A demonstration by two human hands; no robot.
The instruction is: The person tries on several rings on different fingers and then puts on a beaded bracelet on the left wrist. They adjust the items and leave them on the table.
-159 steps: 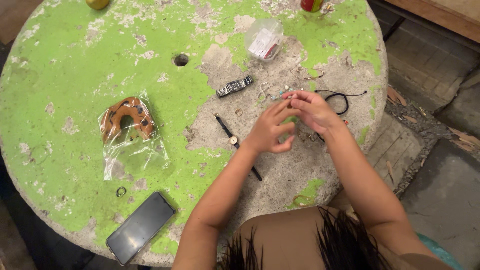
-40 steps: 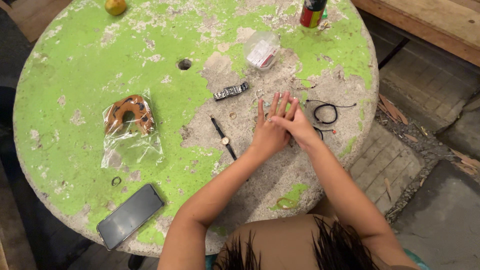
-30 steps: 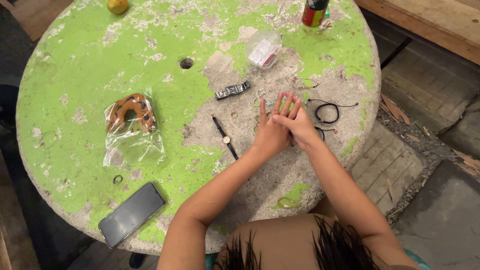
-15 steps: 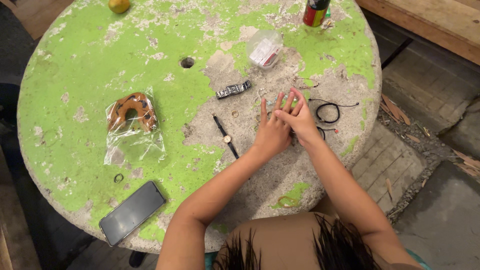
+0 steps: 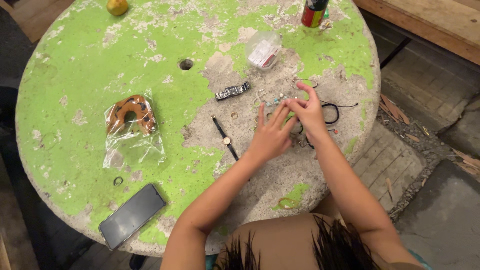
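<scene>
While left hand (image 5: 271,136) spreads its fingers flat, right hand (image 5: 309,111) pinches at left fingertips; anything pinched too small to tell. Both over table (image 5: 100,50), right of centre. Black cord bracelet (image 5: 334,111) at 3 o'clock, slim watch (image 5: 225,138) at 9, metal watch band (image 5: 232,90) at 11.

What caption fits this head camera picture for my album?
Two hands, left hand and right hand, meet fingertip to fingertip over small jewellery on a flaking green round table.
</scene>
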